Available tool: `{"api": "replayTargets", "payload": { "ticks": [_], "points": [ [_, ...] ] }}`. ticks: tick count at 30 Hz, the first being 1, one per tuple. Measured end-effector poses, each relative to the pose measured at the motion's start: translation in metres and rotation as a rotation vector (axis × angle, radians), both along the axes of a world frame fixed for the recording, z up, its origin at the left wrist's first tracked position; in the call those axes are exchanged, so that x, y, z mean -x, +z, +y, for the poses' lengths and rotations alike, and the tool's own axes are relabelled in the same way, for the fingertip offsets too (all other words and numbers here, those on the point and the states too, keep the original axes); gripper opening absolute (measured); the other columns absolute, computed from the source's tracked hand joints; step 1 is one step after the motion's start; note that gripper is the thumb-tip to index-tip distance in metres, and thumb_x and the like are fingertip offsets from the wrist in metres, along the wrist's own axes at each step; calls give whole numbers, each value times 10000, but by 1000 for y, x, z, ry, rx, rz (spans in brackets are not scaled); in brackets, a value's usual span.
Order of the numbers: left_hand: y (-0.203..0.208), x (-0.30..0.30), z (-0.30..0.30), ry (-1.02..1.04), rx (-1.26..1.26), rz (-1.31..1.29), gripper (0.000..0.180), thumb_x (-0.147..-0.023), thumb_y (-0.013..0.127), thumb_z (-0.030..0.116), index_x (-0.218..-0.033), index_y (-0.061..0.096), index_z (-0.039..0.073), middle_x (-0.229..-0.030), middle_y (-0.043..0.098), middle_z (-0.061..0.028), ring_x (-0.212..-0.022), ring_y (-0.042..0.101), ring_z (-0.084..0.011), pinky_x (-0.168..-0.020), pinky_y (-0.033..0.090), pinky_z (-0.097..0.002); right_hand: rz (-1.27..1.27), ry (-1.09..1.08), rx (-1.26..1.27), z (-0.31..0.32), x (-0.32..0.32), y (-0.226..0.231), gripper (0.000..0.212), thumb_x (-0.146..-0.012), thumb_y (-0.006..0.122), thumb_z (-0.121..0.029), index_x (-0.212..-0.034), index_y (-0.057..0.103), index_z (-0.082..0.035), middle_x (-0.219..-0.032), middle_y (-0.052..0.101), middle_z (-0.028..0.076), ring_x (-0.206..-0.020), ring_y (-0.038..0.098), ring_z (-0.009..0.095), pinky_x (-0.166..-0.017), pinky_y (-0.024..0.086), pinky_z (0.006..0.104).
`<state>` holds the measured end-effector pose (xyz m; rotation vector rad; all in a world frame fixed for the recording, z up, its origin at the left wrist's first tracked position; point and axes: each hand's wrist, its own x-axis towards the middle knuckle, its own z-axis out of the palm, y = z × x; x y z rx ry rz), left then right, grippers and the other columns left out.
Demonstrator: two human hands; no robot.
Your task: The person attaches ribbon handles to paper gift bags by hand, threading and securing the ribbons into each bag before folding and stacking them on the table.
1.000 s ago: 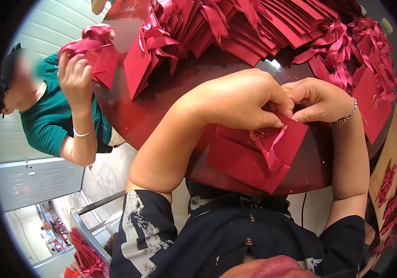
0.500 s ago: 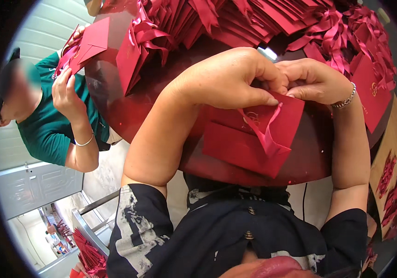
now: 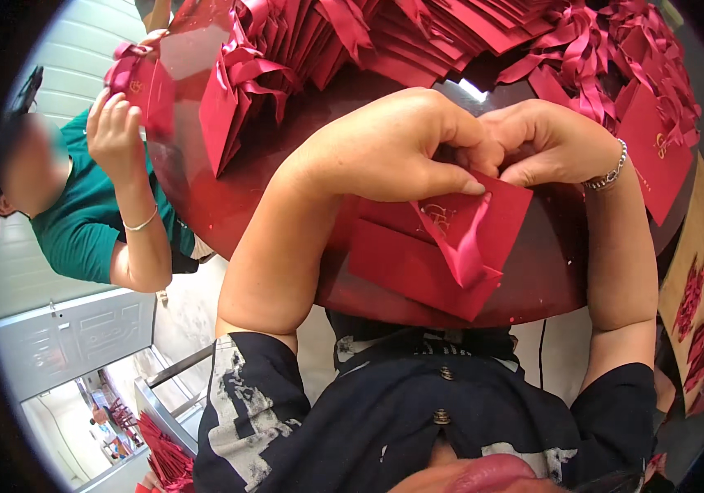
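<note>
A flat red paper gift bag [image 3: 426,260] with a gold emblem lies tilted in front of me, over the near part of the round table. Its pink-red ribbon [image 3: 469,256] hangs down across the front in a V. My left hand [image 3: 409,152] is closed on the bag's upper edge, its thumb pressed on the front beside the ribbon's end. Close against it, my right hand [image 3: 547,144] has its fingers curled together just above the bag's upper corner. What the right fingers pinch, if anything, is hidden behind both hands.
Many red bags [image 3: 442,49] with ribbons crowd the far side of the dark red table [image 3: 549,283]. More ribboned bags [image 3: 652,156] lie at the right. At the left, a person in green [image 3: 81,222] handles another bag [image 3: 151,103]. A wooden board [image 3: 689,320] stands at far right.
The bag has shifted slightly left in my hands. My right thumb has drawn back from the bag's upper edge. The person at the left has raised a hand, and their bag has turned.
</note>
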<state>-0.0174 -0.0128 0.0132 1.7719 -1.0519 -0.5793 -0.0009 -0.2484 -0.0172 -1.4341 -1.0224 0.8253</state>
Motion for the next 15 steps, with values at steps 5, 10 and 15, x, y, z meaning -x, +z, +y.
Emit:
{"api": "replayTargets", "payload": {
  "ticks": [5,10,15],
  "points": [
    [0,0,3,-31,-26,29,132,-787,741,39,-903,715,-18,-770,705,-121,-690,654,-150,-647,510,-302,-84,14,10,3,4,0,148,-797,758,-58,-886,672,23,-933,633,41,-883,594,157,-806,478,287],
    [-1,-5,9,-77,-6,5,120,-811,763,39,-876,693,-33,-767,695,-84,-703,645,-122,-662,516,-269,-175,-48,61,11,16,14,139,-805,738,-47,-893,657,25,-938,640,60,-858,605,172,-773,484,299],
    [-2,-5,17,-93,92,44,120,-796,765,36,-875,707,-31,-775,704,-77,-717,643,-121,-676,508,-260,-393,-85,39,16,22,19,85,-835,678,1,-908,640,25,-946,637,105,-831,622,239,-747,491,307]
  ]
}}
